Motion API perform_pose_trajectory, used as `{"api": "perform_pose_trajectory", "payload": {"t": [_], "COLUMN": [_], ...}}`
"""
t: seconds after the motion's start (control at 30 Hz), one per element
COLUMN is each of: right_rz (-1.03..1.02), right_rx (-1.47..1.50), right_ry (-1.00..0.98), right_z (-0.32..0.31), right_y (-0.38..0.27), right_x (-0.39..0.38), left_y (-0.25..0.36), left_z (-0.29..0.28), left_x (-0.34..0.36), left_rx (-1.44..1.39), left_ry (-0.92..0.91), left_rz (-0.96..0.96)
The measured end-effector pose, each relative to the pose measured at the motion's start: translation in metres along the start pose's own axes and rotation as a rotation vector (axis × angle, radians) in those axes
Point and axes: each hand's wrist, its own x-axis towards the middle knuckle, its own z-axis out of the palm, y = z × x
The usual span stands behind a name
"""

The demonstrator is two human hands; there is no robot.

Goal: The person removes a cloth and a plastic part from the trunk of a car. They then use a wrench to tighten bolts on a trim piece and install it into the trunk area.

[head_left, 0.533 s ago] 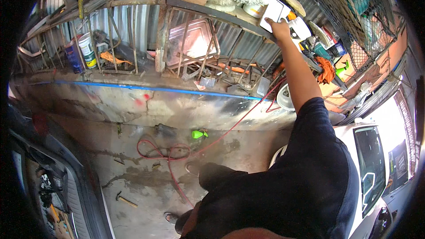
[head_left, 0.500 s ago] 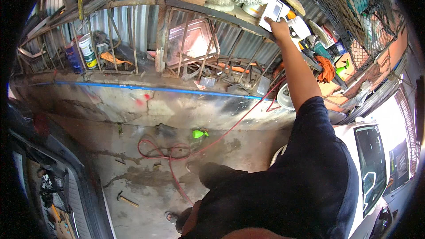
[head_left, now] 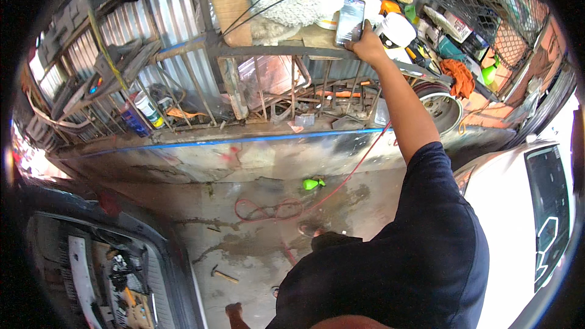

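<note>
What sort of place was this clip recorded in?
Most likely a vehicle repair garage or yard: a white car is parked at the right, a loose wheel shows beyond the forearm, and a hammer lies on the floor.

On my feed, the smartphone in the right hand now shows a darker picture, not a mostly white screen — and the left hand appears low down, the wheel more fully.

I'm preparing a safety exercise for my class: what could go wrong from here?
The phone, held by the right hand alone, might slip and fall. The red hose looped on the floor could catch a foot. The hammer lying there could also trip someone.
</note>
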Motion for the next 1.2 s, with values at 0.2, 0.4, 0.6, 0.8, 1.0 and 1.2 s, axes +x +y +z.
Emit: {"api": "perform_pose_trajectory", "payload": {"t": [0.2, 0.4, 0.6, 0.8, 1.0, 1.2], "right_rz": [-0.014, -0.068, -0.146, -0.106, -0.072, -0.076], "right_rx": [0.093, 0.068, 0.079, 0.09, 0.073, 0.104], "right_ry": [0.01, 0.029, 0.108, 0.085, 0.06, 0.068], "right_z": [0.002, 0.001, 0.013, 0.017, 0.01, 0.007], "right_y": [-0.022, -0.017, -0.01, -0.006, -0.015, -0.016], "right_x": [-0.013, -0.012, -0.004, 0.0, -0.004, -0.007], "left_y": [-0.05, 0.023, 0.058, 0.022, -0.02, 0.011], "left_z": [-0.025, -0.003, 0.0, -0.011, -0.022, -0.006], "left_x": [-0.064, -0.08, -0.074, -0.079, -0.092, -0.093], "left_rx": [-0.04, -0.237, -0.295, -0.136, 0.112, -0.122], "left_ry": [-0.046, -0.023, 0.014, 0.095, 0.212, 0.089], "left_rz": [-0.027, 0.166, 0.251, 0.39, 0.533, 0.319]}}
